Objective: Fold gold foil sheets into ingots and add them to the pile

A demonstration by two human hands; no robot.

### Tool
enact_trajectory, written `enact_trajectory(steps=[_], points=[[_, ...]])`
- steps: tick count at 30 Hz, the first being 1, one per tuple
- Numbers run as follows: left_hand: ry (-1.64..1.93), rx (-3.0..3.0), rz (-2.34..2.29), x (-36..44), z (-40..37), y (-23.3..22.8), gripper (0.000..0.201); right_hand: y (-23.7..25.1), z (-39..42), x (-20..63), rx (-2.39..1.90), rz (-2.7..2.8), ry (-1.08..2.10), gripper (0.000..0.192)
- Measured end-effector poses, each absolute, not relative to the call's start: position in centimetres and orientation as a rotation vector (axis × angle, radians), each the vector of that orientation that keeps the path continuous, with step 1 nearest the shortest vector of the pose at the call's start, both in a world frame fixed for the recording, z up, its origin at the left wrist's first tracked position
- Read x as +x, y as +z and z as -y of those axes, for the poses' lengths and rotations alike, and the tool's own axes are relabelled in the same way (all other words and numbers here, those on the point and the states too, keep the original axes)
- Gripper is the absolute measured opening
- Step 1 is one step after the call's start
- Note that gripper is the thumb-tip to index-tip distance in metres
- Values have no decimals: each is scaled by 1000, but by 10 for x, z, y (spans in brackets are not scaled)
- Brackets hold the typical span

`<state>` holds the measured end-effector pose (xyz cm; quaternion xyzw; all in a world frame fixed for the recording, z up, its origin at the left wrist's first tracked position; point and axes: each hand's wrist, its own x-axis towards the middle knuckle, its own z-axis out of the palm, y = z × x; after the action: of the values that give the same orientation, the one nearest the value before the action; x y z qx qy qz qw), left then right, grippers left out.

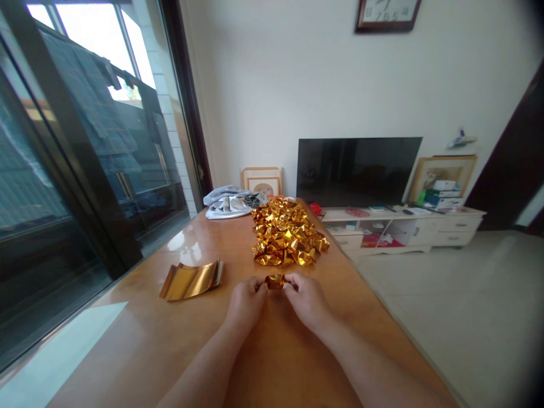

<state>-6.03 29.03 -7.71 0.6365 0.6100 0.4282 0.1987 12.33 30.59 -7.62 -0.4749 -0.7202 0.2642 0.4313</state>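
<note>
Between our two hands, just above the worktop near its middle, sits the small folded gold foil piece. Left hand pinches its left end, right hand pinches its right end; both grips narrow, fingertips closed on the foil, nothing else held. We judge the piece very light, thin, crinkly, easy to dent or tear at creases, and a bit slippery from the metallic shine. Best hold looks like the folded ends or edges with fingertips, light pressure, not the puffed middle, which would crush.

Just beyond the hands, a heap of finished gold foil pieces lies on the worktop, close but apart from the held one. Left of the hands, a curved stack of flat gold foil sheets, near the left hand, not touched. Farther back, a crumpled grey cloth at the worktop's far end. Behind it a dark TV on a low white cabinet, and glass doors to our left.
</note>
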Motion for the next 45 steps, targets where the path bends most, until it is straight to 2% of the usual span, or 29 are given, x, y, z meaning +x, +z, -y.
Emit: enact_trajectory(steps=[6,10,17,25,35,45], points=[[1167,1811,-1769,-58,-288,-73,22,-75,-308,125,-1199,1783,649,21],[1172,1804,-1811,-58,-287,-72,22,-72,-309,130,-1304,1766,612,12],[1129,1797,-1888,-61,-288,-75,16,-68,-308,135,-1406,1860,488,19],[934,1900,-1995,-54,-281,-64,21,-71,-304,131,-1371,1966,364,17],[802,1923,-2158,-49,-275,-54,26,-69,-303,130,-1366,2038,333,17],[771,2041,-2082,-48,-273,-54,28,-69,-302,128,-1358,2086,312,16]])
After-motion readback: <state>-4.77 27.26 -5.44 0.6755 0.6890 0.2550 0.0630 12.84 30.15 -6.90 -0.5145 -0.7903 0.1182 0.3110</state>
